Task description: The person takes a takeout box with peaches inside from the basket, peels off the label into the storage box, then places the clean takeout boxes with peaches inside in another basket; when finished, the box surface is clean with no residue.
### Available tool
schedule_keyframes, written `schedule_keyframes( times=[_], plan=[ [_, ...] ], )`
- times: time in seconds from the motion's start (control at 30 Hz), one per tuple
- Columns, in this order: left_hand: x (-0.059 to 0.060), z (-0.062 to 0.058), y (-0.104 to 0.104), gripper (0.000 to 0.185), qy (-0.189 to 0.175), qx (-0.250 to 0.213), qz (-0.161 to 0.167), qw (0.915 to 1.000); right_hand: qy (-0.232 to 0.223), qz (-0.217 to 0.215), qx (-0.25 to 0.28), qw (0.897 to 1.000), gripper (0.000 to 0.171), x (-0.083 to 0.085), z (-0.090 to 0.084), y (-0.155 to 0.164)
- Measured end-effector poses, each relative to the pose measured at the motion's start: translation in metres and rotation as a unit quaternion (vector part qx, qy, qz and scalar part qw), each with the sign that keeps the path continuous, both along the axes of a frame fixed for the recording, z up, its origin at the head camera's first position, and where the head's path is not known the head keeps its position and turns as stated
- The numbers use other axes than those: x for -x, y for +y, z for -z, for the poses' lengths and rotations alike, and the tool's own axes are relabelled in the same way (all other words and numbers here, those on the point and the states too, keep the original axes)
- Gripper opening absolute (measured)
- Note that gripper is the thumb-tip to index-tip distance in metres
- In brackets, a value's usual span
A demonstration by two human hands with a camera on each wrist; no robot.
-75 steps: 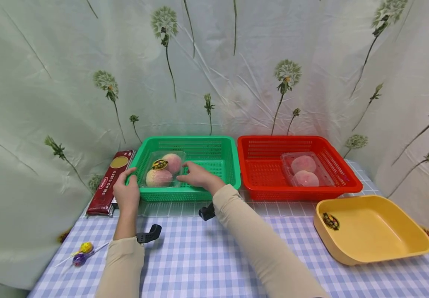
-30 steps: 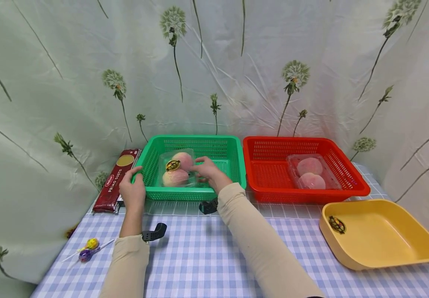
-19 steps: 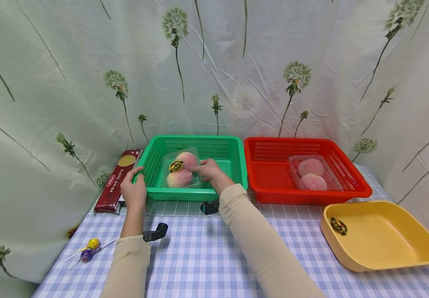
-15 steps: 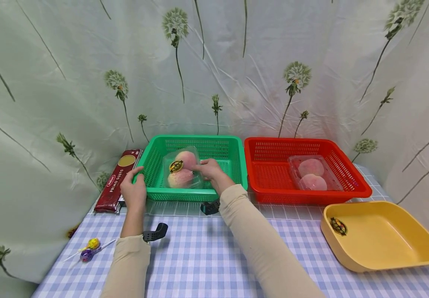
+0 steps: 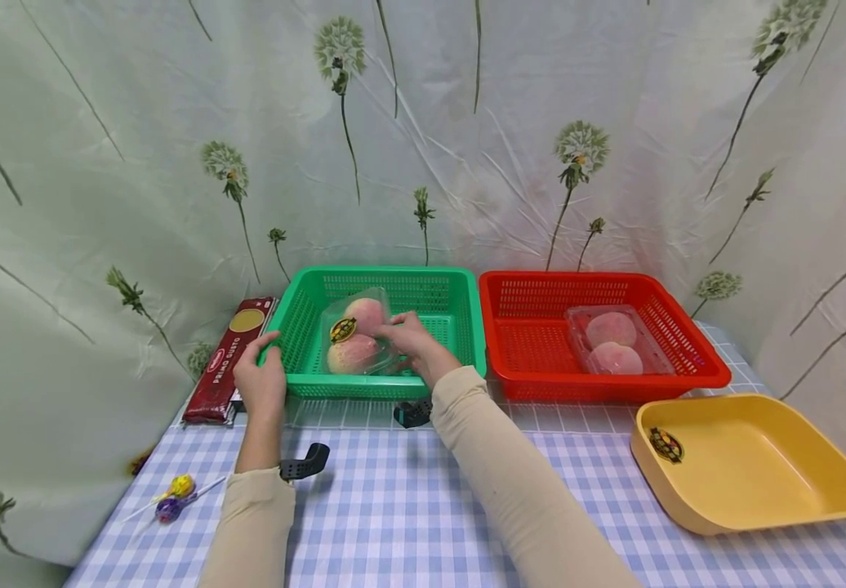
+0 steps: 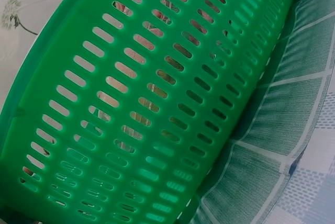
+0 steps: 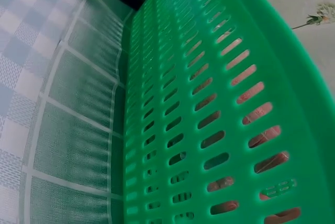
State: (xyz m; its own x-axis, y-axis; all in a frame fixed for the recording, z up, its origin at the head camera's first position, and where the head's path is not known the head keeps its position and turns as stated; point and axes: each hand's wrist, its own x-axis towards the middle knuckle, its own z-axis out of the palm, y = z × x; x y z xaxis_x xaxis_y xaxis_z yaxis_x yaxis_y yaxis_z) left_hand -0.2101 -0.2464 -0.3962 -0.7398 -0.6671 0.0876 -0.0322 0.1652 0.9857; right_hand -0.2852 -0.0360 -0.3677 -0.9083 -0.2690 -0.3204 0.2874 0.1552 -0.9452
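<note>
Brace the green plastic basket (image 5: 349,386) and handle the clear two-peach pack (image 5: 358,333) inside it lightly — the left hand (image 5: 260,379) has its fingers round the left rim, the right hand (image 5: 420,346) its fingers pinching the pack's right side.

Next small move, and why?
Probably a slight lift of the clear two-peach pack with the right hand: that hand pinches the pack's right side inside the green basket, and the left hand holds the basket's left rim, which should keep it steady.
</note>
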Motion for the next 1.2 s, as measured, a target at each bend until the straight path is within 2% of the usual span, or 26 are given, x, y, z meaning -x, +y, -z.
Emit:
schedule_keyframes(
  times=[0.13, 0.23, 0.4, 0.63, 0.83, 1.2],
  plan=[
    [-0.001, 0.001, 0.000, 0.034, 0.000, -0.006, -0.001, 1.0000, 0.011, -0.011, 0.014, 1.000, 0.069, -0.001, 0.000, 0.000],
    [-0.001, 0.001, 0.001, 0.034, 0.001, -0.006, -0.002, 1.0000, 0.020, -0.017, 0.022, 0.999, 0.074, -0.001, 0.001, 0.000],
    [-0.002, 0.002, 0.002, 0.035, 0.000, -0.002, -0.007, 1.0000, 0.024, -0.019, 0.019, 0.999, 0.072, -0.003, 0.001, 0.001],
    [-0.001, 0.000, 0.000, 0.036, -0.010, 0.000, -0.006, 0.9999, 0.020, 0.001, 0.019, 1.000, 0.074, -0.001, 0.001, 0.001],
    [0.002, 0.000, -0.002, 0.036, -0.010, -0.009, -0.004, 0.9999, 0.010, 0.012, 0.054, 0.998, 0.074, -0.001, -0.003, 0.003],
    [0.004, 0.001, 0.000, 0.036, -0.019, -0.001, -0.009, 0.9998, 0.022, 0.031, 0.107, 0.994, 0.070, -0.002, -0.014, 0.009]
  ],
)
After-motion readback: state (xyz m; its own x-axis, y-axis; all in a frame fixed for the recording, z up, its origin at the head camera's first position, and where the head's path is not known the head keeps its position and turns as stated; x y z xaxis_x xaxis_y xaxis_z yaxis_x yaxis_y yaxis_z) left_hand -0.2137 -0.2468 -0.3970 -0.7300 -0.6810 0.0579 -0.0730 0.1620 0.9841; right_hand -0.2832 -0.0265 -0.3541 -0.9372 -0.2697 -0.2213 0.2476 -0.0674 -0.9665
